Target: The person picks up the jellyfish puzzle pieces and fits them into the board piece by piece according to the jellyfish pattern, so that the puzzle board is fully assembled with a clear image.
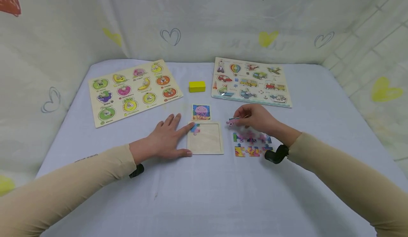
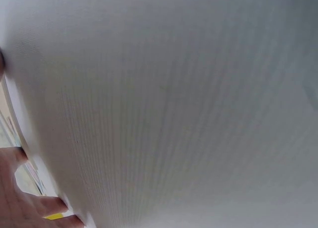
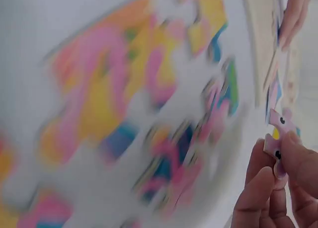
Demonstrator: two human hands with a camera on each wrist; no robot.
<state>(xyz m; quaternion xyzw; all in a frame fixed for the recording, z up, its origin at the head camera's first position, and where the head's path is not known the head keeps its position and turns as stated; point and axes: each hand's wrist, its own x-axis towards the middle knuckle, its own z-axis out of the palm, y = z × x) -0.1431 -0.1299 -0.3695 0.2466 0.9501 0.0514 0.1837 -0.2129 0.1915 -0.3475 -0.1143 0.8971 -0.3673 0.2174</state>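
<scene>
One pink, black-eyed puzzle piece [image 1: 231,123] is pinched in your right hand [image 1: 256,118], right of the pale square wooden tray [image 1: 205,145]. Your spread left hand [image 1: 165,139] touches the tray. You're likely filling it; next, match edges.

Matt wooden tray [image 1: 207,141], smooth puzzle piece [image 3: 285,129], matt cloth [image 1: 204,194]

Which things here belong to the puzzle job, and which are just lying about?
In the job:
- held puzzle piece
- loose pieces
- wooden tray
- jellyfish card, likely the reference

Apparently just lying about:
- fruit board
- vehicle board
- yellow block
</scene>
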